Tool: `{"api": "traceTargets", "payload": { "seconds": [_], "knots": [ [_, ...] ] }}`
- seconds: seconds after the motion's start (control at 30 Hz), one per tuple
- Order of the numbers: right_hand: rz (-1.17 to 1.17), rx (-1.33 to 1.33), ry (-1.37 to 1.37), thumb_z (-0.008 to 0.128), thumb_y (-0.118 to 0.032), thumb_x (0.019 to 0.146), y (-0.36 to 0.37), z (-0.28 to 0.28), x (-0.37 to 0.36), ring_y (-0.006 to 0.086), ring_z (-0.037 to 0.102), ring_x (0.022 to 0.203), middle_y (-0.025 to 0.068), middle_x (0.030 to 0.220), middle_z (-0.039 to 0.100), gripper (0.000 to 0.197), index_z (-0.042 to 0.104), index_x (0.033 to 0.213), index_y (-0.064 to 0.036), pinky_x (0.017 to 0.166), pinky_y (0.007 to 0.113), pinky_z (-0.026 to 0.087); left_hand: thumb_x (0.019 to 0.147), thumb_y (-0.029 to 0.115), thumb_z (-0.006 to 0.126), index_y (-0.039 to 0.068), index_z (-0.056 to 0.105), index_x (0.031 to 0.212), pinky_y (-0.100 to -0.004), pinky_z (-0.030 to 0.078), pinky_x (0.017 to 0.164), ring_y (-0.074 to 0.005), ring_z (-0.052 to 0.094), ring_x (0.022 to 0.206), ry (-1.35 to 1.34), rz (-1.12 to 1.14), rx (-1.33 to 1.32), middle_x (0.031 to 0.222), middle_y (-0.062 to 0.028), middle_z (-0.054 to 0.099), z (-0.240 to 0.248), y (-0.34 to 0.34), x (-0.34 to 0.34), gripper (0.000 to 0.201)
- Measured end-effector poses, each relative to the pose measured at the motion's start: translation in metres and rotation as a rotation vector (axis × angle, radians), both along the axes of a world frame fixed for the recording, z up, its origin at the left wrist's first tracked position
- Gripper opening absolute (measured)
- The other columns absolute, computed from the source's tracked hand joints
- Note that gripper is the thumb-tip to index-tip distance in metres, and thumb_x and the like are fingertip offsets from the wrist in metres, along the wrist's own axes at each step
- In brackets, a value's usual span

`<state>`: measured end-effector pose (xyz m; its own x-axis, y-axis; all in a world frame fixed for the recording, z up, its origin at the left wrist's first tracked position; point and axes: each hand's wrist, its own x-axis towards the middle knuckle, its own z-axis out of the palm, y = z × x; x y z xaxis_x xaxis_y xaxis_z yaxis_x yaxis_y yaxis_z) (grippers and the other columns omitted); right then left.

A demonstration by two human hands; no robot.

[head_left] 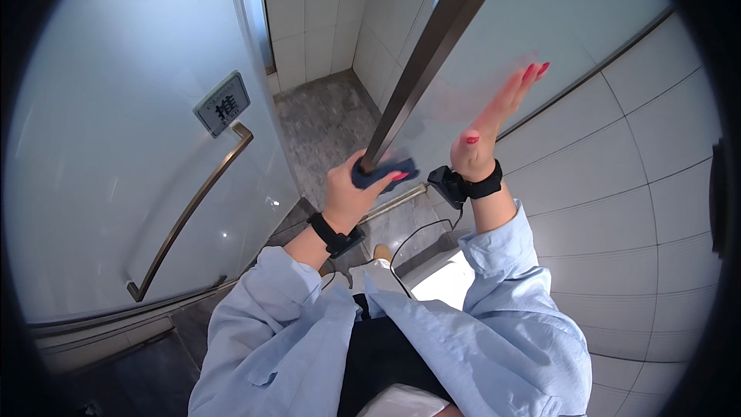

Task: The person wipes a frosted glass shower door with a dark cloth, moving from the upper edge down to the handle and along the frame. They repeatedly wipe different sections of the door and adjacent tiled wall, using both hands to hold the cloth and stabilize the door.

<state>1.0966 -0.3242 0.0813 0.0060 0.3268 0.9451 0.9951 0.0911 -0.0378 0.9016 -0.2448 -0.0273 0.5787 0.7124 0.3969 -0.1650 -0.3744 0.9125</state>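
Nearest, the wearer's pale blue sleeves (270,293) are bunched below the wrists, which probably keeps the cuffs clear of both hands. Each wrist has a black strap bearing a small dark device, and a thin cable (417,230) hangs in a loop in front of the body, with slack that seems to leave the arms free to reach. A tan shoe tip (382,252) shows beneath. Farther out, the left hand (345,194) grasps a dark blue cloth (397,176) against the brown metal post (421,81), at the lower end of its visible length; the thumb lies across the fabric while the fingers go behind, a curled grip that looks meant to press the cloth to more than one face of the metal. The right hand (477,147) holds nothing: it is released, fingers extended, beside the frosted panel (594,8) that the post edges on its left, near the panel's lower right border. It may be set there for steadying, but whether the palm touches the glass I cannot tell. To the right stands a white tiled wall (602,239). On the left, a frosted door (93,108) carries a bent bronze handle (181,228) near its right edge, under a small plaque (224,103), presumably within easy reach of anyone passing. Beyond, grey floor (320,116) meets pale tiles.
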Motion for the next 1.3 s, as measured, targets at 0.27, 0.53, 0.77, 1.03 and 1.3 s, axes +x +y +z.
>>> {"api": "traceTargets", "payload": {
  "seconds": [0.27,0.53,0.77,1.03,1.3],
  "knots": [
    [-0.025,-0.037,-0.003,0.044,-0.070,0.093,-0.002,0.003,-0.002,0.0437,-0.008,0.153,0.0219,0.167,-0.001,0.101,0.009,0.160,-0.0032,0.120,0.057,-0.004,0.078,0.024,0.085,-0.001,0.072,0.102,-0.0337,0.056,0.069,-0.0291,0.073,0.074,0.160,0.014,-0.015,0.085,-0.0181,0.074,-0.093,-0.003,-0.010,0.037],
    [0.038,-0.090,0.189,0.052,-0.032,0.098,-0.060,0.007,-0.044,0.0375,0.018,0.153,0.0231,0.165,0.017,0.073,0.023,0.156,0.0010,0.121,0.046,0.018,0.082,0.026,0.081,-0.003,0.070,0.103,-0.0368,0.055,0.071,-0.0353,0.072,0.079,0.393,-0.101,-0.034,0.087,-0.0217,0.073,-0.103,0.009,-0.024,0.038],
    [0.259,-0.496,1.180,0.048,-0.024,0.103,-0.166,-0.105,-0.085,0.0260,0.054,0.131,0.0186,0.138,0.059,0.046,0.050,0.141,0.0039,0.110,0.036,0.041,0.092,0.015,0.071,-0.006,0.066,0.117,-0.0340,0.053,0.082,-0.0249,0.072,0.090,0.445,-0.092,-0.100,0.100,-0.0198,0.074,-0.079,0.022,-0.086,0.033],
    [1.464,-0.431,2.087,0.033,-0.058,0.105,-0.147,-0.100,-0.140,0.0229,0.056,0.128,0.0167,0.142,0.055,0.072,0.044,0.146,0.0002,0.111,0.038,0.041,0.098,0.012,0.061,-0.008,0.057,0.130,-0.0404,0.048,0.101,-0.0339,0.063,0.117,-0.026,0.402,0.428,0.127,-0.0222,0.064,0.030,-0.044,-0.104,0.038],
    [1.426,0.386,2.590,0.050,-0.052,0.101,-0.112,-0.144,-0.168,0.0306,0.055,0.127,0.0088,0.136,0.060,0.052,0.059,0.134,-0.0124,0.110,0.050,0.040,0.086,0.038,0.071,0.002,0.051,0.139,-0.0534,0.032,0.115,-0.0344,0.046,0.137,0.356,-0.442,0.931,0.142,-0.0134,0.055,0.029,-0.067,-0.078,0.067]
  ]
}}
